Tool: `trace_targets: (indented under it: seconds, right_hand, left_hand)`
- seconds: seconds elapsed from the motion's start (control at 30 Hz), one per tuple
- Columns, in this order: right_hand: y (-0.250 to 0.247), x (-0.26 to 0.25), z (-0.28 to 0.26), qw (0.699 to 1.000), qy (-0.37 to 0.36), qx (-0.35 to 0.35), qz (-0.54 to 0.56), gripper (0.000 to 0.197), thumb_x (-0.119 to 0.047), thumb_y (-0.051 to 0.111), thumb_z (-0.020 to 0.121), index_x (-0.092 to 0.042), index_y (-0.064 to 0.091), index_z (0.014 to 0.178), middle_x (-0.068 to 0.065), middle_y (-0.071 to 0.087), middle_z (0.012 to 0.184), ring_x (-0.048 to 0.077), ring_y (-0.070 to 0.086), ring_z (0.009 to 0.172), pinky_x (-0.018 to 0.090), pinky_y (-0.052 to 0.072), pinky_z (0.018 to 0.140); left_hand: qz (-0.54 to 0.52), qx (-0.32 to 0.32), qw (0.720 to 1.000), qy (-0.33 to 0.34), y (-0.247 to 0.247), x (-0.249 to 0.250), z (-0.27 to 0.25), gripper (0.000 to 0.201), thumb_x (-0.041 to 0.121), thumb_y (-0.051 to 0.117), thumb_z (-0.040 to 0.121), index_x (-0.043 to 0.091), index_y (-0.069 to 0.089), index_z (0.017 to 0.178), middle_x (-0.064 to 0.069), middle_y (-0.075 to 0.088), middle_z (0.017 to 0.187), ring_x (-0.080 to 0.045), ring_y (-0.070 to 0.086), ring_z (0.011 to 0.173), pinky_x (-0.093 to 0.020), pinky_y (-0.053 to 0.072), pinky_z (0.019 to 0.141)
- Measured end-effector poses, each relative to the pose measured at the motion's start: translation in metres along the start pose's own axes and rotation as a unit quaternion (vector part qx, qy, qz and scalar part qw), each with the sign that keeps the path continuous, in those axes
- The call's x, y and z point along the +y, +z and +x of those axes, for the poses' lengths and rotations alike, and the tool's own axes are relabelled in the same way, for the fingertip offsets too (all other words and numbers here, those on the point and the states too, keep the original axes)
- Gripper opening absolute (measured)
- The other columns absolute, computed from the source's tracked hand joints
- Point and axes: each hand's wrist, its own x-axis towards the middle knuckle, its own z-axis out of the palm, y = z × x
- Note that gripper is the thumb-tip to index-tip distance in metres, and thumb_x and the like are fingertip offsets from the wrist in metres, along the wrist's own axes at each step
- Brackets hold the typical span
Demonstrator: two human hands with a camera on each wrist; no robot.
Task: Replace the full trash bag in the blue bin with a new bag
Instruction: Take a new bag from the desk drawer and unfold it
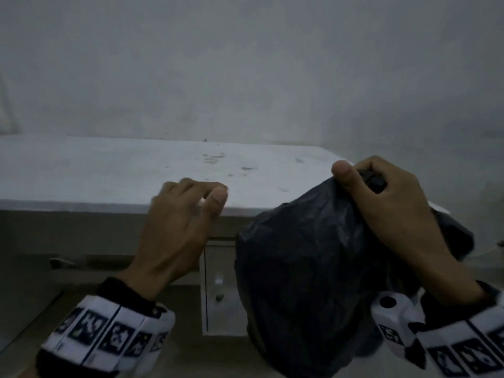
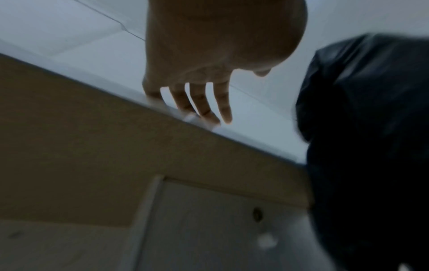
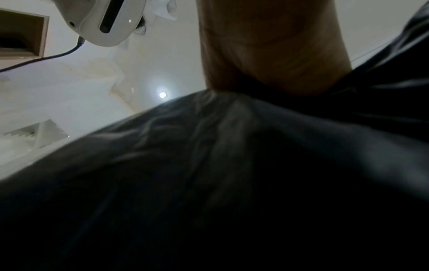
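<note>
A full black trash bag [image 1: 300,268] hangs in the air in front of the counter's right end. My right hand [image 1: 368,181] grips its gathered neck from above, fingers and thumb curled round the bunched plastic. The bag [image 3: 232,183] fills most of the right wrist view and its bottom is out of frame. My left hand [image 1: 201,190] hovers at the counter's front edge to the left of the bag, fingers loosely bent and holding nothing. In the left wrist view, the left hand's fingertips [image 2: 204,113] reach the edge, with the bag [image 2: 371,128] at the right. No blue bin shows.
A white counter [image 1: 109,173] with small stains runs along a plain wall. Below it are a brown front panel [image 2: 69,146] and a pale cabinet door [image 1: 218,282] with a knob. A pale floor shows at the lower left.
</note>
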Motion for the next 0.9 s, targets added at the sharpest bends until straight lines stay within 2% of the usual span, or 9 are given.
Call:
trace_targets:
  seconds: [0.07, 0.2, 0.3, 0.37, 0.47, 0.57, 0.67, 0.77, 0.9]
  right_hand:
    - [0.004, 0.001, 0.023, 1.000, -0.011, 0.020, -0.014, 0.052, -0.070, 0.045, 0.077, -0.019, 0.055, 0.074, -0.009, 0.056, 0.065, -0.001, 0.052, 0.060, 0.016, 0.036, 0.056]
    - [0.010, 0.003, 0.068, 0.999, 0.028, -0.013, -0.013, 0.051, -0.070, 0.044, 0.077, -0.019, 0.051, 0.075, -0.007, 0.055, 0.063, -0.007, 0.052, 0.061, 0.009, 0.036, 0.053]
    - [0.011, -0.003, 0.100, 0.994, 0.081, -0.078, -0.002, 0.057, -0.072, 0.043, 0.073, -0.016, 0.053, 0.077, -0.004, 0.059, 0.066, 0.002, 0.055, 0.065, 0.014, 0.038, 0.055]
    - [0.009, -0.016, 0.124, 0.986, 0.119, -0.119, 0.001, 0.061, -0.073, 0.043, 0.072, -0.013, 0.054, 0.079, 0.003, 0.059, 0.072, 0.009, 0.053, 0.064, 0.015, 0.037, 0.056]
    - [0.002, -0.050, 0.170, 0.974, 0.158, -0.163, 0.015, 0.062, -0.072, 0.045, 0.070, -0.012, 0.055, 0.080, 0.006, 0.060, 0.074, 0.009, 0.053, 0.064, 0.014, 0.038, 0.055]
    - [-0.007, -0.099, 0.226, 0.965, 0.166, -0.201, 0.031, 0.057, -0.066, 0.050, 0.073, -0.010, 0.054, 0.085, 0.005, 0.060, 0.075, 0.000, 0.053, 0.064, 0.012, 0.040, 0.056]
    - [-0.013, -0.146, 0.280, 0.958, 0.152, -0.236, 0.051, 0.051, -0.064, 0.056, 0.072, -0.017, 0.052, 0.090, 0.000, 0.059, 0.082, 0.001, 0.054, 0.071, 0.011, 0.041, 0.058]
    - [-0.013, -0.177, 0.323, 0.959, 0.099, -0.262, 0.035, 0.053, -0.065, 0.065, 0.070, -0.027, 0.051, 0.105, -0.012, 0.055, 0.099, 0.002, 0.053, 0.087, 0.009, 0.039, 0.072]
    - [-0.009, -0.192, 0.360, 0.957, -0.019, -0.288, -0.042, 0.044, -0.043, 0.070, 0.083, -0.023, 0.055, 0.120, -0.007, 0.046, 0.106, 0.006, 0.049, 0.088, 0.015, 0.038, 0.077]
  left_hand:
    - [-0.136, -0.087, 0.986, -0.031, -0.004, 0.020, 0.020, 0.075, 0.090, 0.008, 0.072, 0.044, 0.063, 0.094, 0.022, 0.060, 0.065, 0.004, 0.057, 0.070, -0.028, 0.043, 0.070]
    - [-0.131, -0.280, 0.947, -0.085, -0.019, 0.057, 0.079, 0.068, 0.094, 0.036, 0.059, 0.051, 0.061, 0.107, 0.036, 0.063, 0.077, 0.012, 0.062, 0.078, -0.014, 0.048, 0.066]
    - [-0.110, -0.412, 0.892, -0.151, -0.031, 0.071, 0.134, 0.051, 0.076, 0.057, 0.069, 0.035, 0.068, 0.097, 0.016, 0.072, 0.074, -0.004, 0.066, 0.060, -0.022, 0.055, 0.059]
    - [-0.140, -0.459, 0.858, -0.183, -0.037, 0.069, 0.169, 0.041, 0.058, 0.062, 0.081, 0.018, 0.072, 0.084, 0.000, 0.071, 0.066, -0.017, 0.062, 0.047, -0.022, 0.050, 0.052]
    - [-0.169, -0.478, 0.833, -0.222, -0.057, 0.062, 0.224, 0.034, 0.043, 0.062, 0.089, 0.011, 0.067, 0.077, -0.006, 0.067, 0.060, -0.018, 0.060, 0.046, -0.023, 0.047, 0.054]
    - [-0.160, -0.467, 0.833, -0.250, -0.093, 0.061, 0.284, 0.031, 0.038, 0.057, 0.093, 0.009, 0.064, 0.084, -0.001, 0.066, 0.056, -0.020, 0.064, 0.053, -0.020, 0.047, 0.054]
    - [-0.176, -0.451, 0.823, -0.298, -0.135, 0.061, 0.347, 0.024, 0.032, 0.058, 0.094, 0.009, 0.063, 0.090, -0.006, 0.073, 0.068, -0.023, 0.069, 0.059, -0.020, 0.049, 0.053]
    - [-0.204, -0.406, 0.828, -0.328, -0.167, 0.058, 0.395, 0.022, 0.029, 0.063, 0.090, 0.008, 0.060, 0.088, -0.009, 0.075, 0.075, -0.030, 0.071, 0.069, -0.033, 0.057, 0.063]
    - [-0.240, -0.339, 0.851, -0.322, -0.187, 0.051, 0.428, 0.039, 0.045, 0.061, 0.088, 0.009, 0.058, 0.101, -0.005, 0.073, 0.097, -0.021, 0.070, 0.090, -0.034, 0.056, 0.077]
